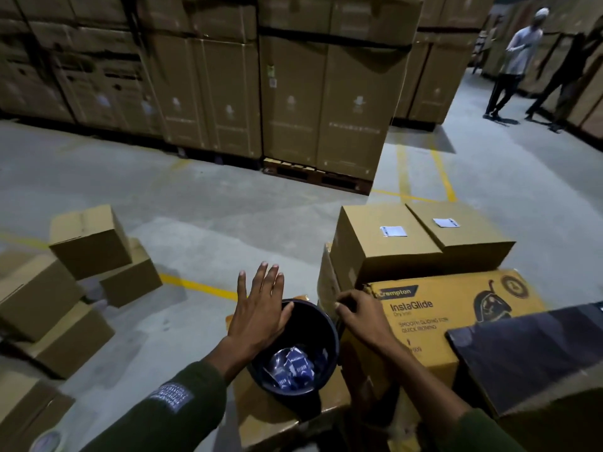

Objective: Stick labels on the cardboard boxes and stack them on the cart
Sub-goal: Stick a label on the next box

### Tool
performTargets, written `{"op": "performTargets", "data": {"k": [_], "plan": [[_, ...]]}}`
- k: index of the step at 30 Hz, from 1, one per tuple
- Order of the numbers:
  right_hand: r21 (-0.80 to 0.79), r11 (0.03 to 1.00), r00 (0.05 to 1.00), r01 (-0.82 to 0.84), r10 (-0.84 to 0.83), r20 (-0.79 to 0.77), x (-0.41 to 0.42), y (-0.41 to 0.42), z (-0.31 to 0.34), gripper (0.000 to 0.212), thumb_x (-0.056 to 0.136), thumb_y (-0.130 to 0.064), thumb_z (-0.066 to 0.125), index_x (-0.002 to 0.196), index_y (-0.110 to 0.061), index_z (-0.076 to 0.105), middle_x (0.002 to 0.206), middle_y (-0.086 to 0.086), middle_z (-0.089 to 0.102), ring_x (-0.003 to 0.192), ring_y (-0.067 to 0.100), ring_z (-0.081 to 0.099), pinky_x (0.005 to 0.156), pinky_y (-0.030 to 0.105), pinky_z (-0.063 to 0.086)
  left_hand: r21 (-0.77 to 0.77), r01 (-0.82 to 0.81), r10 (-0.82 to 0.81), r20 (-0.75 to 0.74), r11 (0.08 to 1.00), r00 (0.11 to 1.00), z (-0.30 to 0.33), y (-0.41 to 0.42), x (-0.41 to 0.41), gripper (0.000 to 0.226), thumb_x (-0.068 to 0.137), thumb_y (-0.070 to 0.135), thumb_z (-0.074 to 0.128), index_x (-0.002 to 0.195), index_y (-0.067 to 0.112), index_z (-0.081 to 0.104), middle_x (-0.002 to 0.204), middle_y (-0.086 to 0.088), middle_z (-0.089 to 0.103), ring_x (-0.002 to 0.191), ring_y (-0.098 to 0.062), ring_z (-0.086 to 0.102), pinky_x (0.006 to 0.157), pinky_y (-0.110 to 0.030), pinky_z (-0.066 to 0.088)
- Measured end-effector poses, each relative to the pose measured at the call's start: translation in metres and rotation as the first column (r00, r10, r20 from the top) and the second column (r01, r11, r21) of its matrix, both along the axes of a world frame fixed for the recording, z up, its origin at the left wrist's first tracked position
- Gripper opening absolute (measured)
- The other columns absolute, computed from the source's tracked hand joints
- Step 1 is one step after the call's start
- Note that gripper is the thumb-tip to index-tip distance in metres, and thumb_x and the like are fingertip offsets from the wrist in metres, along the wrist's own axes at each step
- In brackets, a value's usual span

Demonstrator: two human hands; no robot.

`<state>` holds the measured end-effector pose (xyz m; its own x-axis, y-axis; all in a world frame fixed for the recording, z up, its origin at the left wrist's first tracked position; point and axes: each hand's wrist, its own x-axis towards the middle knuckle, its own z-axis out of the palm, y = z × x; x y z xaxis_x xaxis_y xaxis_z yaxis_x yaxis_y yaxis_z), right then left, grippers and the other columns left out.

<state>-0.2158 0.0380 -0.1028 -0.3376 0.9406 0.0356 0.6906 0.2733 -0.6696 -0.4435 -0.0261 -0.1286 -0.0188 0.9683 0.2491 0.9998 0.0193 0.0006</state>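
Observation:
My left hand hovers with straight, spread fingers over the left rim of a dark bucket holding blue-and-white packets. My right hand has its fingers curled at the corner of a yellow printed iron box, pinching something small there that I cannot make out. Two plain cardboard boxes stand on that box: one and another, each with a white label on top. Several unlabelled cardboard boxes lie piled on the floor to the left.
Tall stacks of large cartons on pallets fill the back. Two people stand in the aisle at the far right. A dark panel rests on a box at the lower right. A tape roll shows at the bottom left.

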Motion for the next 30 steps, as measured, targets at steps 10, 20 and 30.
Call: {"op": "performTargets", "data": {"k": [10, 20, 30], "plan": [[0.200, 0.959, 0.979, 0.202, -0.196, -0.052, 0.087, -0.022, 0.041, 0.013, 0.095, -0.017, 0.064, 0.103, -0.014, 0.073, 0.095, -0.002, 0.073, 0.085, 0.007, 0.066, 0.079, 0.034, 0.058, 0.016, 0.283, -0.283, 0.005, 0.959, 0.959, 0.015, 0.035, 0.081, 0.067, 0.094, 0.052, 0.027, 0.140, 0.008, 0.050, 0.152, -0.013, 0.042, 0.145, -0.032, 0.029, 0.112, -0.065, 0.023], [0.375, 0.753, 0.840, 0.540, -0.507, -0.193, 0.209, -0.071, 0.113, 0.014, 0.095, -0.010, 0.060, 0.103, -0.012, 0.071, 0.087, -0.003, 0.075, 0.079, 0.002, 0.068, 0.076, 0.016, 0.053, 0.082, 0.683, -0.682, -0.045, 0.726, 0.730, 0.067, 0.053, 0.242, 0.069, 0.099, 0.053, 0.024, 0.152, 0.009, 0.029, 0.163, -0.011, 0.018, 0.152, -0.031, 0.005, 0.116, -0.064, 0.010], [0.397, 0.564, 0.576, 0.724, -0.811, 0.102, 0.332, -0.183, 0.099, 0.024, 0.098, -0.026, 0.057, 0.115, -0.014, 0.067, 0.113, 0.006, 0.071, 0.101, 0.021, 0.067, 0.090, 0.036, 0.052, -0.011, 0.929, -0.928, -0.059, 0.370, 0.368, 0.081, 0.047, 0.385, 0.083, 0.091, 0.062, 0.008, 0.156, 0.010, 0.009, 0.165, -0.012, 0.003, 0.151, -0.029, -0.006, 0.122, -0.050, 0.006]]}}
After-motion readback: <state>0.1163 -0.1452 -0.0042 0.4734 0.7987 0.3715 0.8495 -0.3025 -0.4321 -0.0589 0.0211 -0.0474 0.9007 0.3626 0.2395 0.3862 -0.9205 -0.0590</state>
